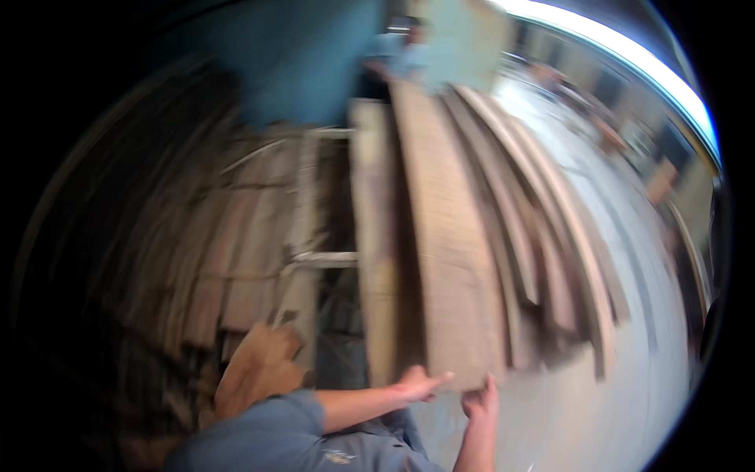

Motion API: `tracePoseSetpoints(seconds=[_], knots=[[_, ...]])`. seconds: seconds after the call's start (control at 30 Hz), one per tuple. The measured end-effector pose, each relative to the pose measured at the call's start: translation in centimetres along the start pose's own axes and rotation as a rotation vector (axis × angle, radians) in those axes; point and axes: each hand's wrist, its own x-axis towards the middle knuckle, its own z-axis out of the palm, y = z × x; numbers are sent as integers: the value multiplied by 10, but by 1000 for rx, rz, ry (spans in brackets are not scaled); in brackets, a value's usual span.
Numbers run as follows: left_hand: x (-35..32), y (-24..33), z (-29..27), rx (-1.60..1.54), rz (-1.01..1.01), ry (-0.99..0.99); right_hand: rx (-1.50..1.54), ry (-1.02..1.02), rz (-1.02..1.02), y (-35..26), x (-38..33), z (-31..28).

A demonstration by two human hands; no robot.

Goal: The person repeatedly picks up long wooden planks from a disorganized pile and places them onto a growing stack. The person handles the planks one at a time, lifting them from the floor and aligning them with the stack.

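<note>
A long, wide wooden board [452,236] stretches away from me, its near end between my two hands. At the left corner of that end, my left hand [421,384] is closed on the board, with the thumb along the edge. My right hand [481,400] grips the right corner, thumb up against the wood and fingers partly hidden. Beyond the board's far end stands another person [401,55] in a light blue top; blur hides whether their hands touch it. A paler board [371,236] lies just left of mine.
Several more boards [550,236] lie fanned out on the right. To the left are a pale metal frame [326,258], stacked planks [244,252] and a brown wood chunk [259,370]. A grey floor [613,409] runs along the right, and a blue wall [307,63] stands behind.
</note>
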Motion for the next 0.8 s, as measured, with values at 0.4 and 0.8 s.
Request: tracePoseSetpoints(seconds=[0.4,0.8], knots=[[26,-37,30,105,-46,150,-302,117,145,-31,0,-23],[44,-29,78,246,-181,437,-732,-50,471,-123,-73,2]])
